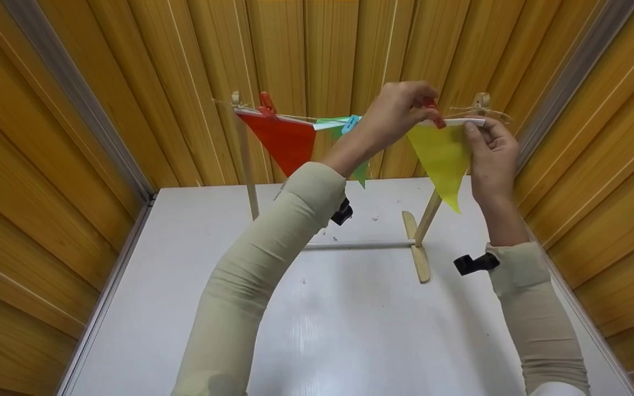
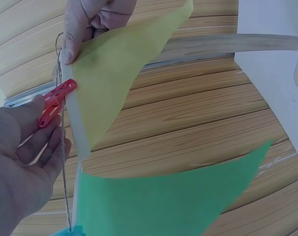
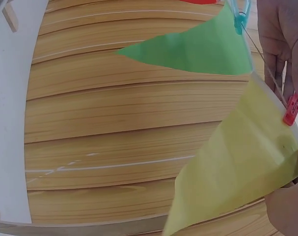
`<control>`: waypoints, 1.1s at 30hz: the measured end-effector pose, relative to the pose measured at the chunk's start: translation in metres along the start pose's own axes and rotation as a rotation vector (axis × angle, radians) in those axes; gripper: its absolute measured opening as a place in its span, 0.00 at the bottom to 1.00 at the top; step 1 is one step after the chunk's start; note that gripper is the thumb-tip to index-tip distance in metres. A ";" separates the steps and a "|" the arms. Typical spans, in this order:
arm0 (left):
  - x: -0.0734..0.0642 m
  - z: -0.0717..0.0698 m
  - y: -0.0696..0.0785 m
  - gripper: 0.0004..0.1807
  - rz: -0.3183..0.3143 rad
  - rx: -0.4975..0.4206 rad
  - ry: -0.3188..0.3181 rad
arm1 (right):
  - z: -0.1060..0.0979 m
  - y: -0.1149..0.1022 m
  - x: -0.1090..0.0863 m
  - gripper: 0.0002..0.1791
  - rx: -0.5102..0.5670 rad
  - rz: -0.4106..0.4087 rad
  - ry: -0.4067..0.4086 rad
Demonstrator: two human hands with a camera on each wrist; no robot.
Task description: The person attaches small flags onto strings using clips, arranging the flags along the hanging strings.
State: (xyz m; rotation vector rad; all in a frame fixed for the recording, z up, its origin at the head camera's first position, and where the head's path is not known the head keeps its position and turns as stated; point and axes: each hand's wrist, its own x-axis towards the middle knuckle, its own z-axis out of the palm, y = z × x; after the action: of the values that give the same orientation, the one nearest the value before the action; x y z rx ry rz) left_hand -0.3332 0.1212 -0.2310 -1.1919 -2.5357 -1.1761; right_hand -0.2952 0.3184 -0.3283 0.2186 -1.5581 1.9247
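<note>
My left hand [image 1: 391, 113] pinches a red clothespin [image 2: 58, 100], whose tip sits on the white top edge of a yellow triangular pennant [image 1: 442, 157]. With thumb and fingers, my right hand [image 1: 494, 165] grips that pennant's right top corner. A thin string [image 2: 65, 182] runs beside the white edge. Left along the line hang a green pennant [image 3: 198, 51], fixed by a blue clothespin [image 1: 351, 124], and a red pennant [image 1: 284, 140] with its own red clothespin [image 1: 266, 104]. My left arm partly hides the green and red pennants in the head view.
The string is tied between two wooden posts, left [image 1: 245, 159] and right [image 1: 428, 220]. A white crossbar [image 1: 361, 245] and a wooden foot [image 1: 420, 264] stand on the white table [image 1: 339, 330]. Wood-patterned panels [image 1: 328, 66] enclose the back and sides.
</note>
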 end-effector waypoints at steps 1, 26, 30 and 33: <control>0.000 0.000 0.000 0.17 -0.001 0.001 -0.003 | 0.000 0.000 0.000 0.14 -0.001 0.001 0.003; -0.004 -0.003 0.001 0.25 -0.012 -0.021 -0.008 | -0.007 -0.001 -0.008 0.14 -0.005 -0.026 -0.030; -0.006 -0.008 0.004 0.26 -0.008 0.004 -0.005 | -0.012 -0.002 -0.012 0.15 -0.003 -0.027 -0.031; -0.009 -0.011 0.005 0.26 0.006 0.010 0.012 | -0.015 -0.003 -0.015 0.16 -0.015 -0.037 -0.039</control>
State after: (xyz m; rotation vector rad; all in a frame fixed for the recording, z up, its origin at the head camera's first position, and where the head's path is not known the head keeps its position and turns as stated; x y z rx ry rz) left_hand -0.3260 0.1094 -0.2241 -1.1861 -2.5246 -1.1640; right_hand -0.2778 0.3272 -0.3378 0.2780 -1.5817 1.8902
